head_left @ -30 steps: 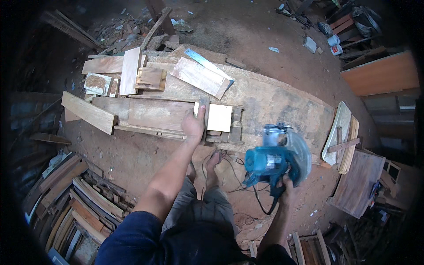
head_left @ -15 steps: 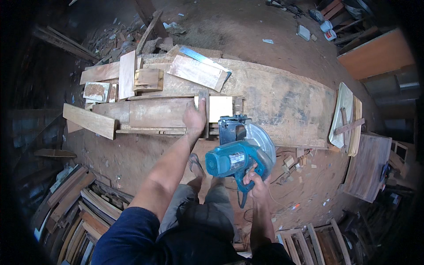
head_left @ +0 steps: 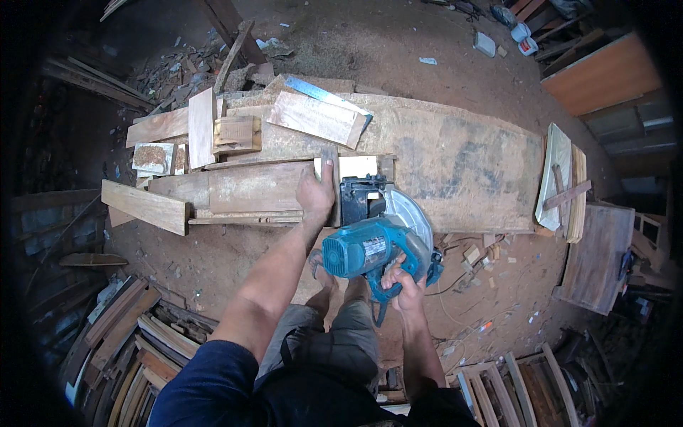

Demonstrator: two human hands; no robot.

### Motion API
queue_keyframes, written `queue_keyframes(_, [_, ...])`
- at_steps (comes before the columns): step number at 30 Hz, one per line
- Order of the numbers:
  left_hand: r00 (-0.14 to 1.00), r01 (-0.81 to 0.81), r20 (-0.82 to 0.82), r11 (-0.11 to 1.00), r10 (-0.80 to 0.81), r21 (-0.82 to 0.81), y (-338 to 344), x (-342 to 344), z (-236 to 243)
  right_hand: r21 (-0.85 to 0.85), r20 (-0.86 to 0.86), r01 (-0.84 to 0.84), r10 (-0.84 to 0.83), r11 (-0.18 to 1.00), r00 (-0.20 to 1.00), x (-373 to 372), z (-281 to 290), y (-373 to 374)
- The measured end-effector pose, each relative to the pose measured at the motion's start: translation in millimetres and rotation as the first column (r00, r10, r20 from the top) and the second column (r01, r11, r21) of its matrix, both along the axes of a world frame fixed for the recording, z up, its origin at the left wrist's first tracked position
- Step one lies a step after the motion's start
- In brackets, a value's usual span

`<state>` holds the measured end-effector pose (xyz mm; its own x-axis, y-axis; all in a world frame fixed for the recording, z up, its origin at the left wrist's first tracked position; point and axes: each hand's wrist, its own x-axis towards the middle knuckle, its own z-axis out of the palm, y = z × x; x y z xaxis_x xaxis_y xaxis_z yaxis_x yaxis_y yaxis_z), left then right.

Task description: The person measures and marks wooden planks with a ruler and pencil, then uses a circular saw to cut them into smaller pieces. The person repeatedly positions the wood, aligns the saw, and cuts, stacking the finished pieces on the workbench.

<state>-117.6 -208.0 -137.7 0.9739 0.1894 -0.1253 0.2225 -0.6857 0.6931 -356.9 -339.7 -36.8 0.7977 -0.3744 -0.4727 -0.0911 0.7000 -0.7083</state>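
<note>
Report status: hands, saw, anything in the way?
Right hand gripping teal circular saw. Left hand on wooden strip across pale board. Black saw base over pale board's near part, contact unclear. Left hand close to base.

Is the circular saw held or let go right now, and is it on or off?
Held: the right hand grips the handle of the circular saw. On or off: cannot tell; nothing visible settles it.

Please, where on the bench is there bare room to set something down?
The widest bare patch of the bench lies between the circular saw and the pale board at right. The left half is crowded with planks, blocks and the left hand.
</note>
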Motion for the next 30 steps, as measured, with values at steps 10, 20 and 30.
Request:
queue_keyframes(10, [1.000, -0.015, -0.026, 0.999, 0.014, -0.047, -2, 0, 6, 0.040, -0.012, 0.012, -0.011, 0.999, 1.000, 9, -3, -4])
queue_keyframes(20, [0.999, 0.002, 0.034, 0.994, 0.002, -0.112, 1, 0, -3, 0.017, -0.006, -0.058, 0.058, 0.998, 0.998, 20, -3, -9])
queue_keyframes(30, [1.000, 0.013, 0.026, 0.998, -0.011, -0.056, -2, 0, 3, 0.041, 0.007, -0.101, 0.101, 0.994, 0.995, 29, -8, -14])
